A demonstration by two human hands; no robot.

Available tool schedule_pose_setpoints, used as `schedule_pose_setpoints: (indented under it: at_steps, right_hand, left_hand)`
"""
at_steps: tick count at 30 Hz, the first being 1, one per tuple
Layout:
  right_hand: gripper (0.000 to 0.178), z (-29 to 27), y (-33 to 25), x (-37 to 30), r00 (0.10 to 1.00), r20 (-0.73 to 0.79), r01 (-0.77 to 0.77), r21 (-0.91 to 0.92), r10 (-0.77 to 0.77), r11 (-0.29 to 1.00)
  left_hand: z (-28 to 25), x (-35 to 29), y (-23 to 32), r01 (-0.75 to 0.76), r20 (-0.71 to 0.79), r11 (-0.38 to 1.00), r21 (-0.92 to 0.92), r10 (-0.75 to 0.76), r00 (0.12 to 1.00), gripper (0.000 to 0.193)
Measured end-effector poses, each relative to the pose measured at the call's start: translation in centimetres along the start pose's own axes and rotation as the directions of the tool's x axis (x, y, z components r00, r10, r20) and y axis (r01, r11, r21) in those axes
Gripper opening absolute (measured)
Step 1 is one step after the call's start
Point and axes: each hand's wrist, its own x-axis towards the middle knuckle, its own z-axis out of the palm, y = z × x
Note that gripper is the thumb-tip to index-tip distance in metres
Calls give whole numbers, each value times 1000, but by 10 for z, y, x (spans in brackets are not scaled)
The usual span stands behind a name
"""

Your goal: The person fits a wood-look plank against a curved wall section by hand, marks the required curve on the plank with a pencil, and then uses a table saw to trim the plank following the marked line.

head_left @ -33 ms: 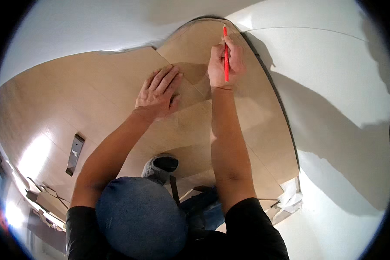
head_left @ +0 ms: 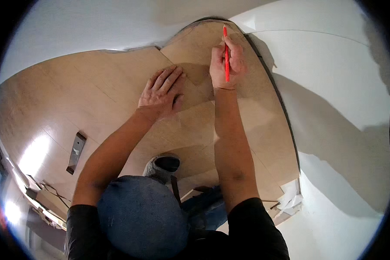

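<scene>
The left hand (head_left: 162, 93) is lying flat, fingers spread, pressing the floor plank (head_left: 195, 130). Just beyond and beside it, the right hand (head_left: 225, 60) is gripping a red pencil (head_left: 226, 54), its length pointing away toward the wall (head_left: 333, 65).

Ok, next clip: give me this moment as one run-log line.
left hand: flat on loose floor plank | right hand: gripping red pencil, tip near wall | flooring: light wood | small tool: lying apart, left

Red pencil (head_left: 225, 54), tan wood-grain floor (head_left: 95, 86)
</scene>
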Motion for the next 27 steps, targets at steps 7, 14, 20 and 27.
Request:
schedule_pose_setpoints:
  at_steps: [7, 14, 20, 27]
  right_hand:
    - [33, 5, 2, 5, 990, -8, 139, 54, -139, 989]
    - [33, 5, -5, 8, 985, 48, 159, 87, -164, 983]
    - [34, 7, -9, 10, 978, 51, 196, 134, -204, 971]
    - [30, 5, -11, 8, 970, 136, 172, 191, -199, 967]
  left_hand:
    - [0, 0, 0, -3, 14, 1000, 15, 3, 1000, 65]
    - [1, -1, 0, -2, 25, 1000, 17, 1, 1000, 68]
    - [0, 0, 1, -16, 2, 1000, 12, 16, 1000, 67]
    - [3, -2, 0, -17, -16, 1000, -9, 17, 1000, 68]
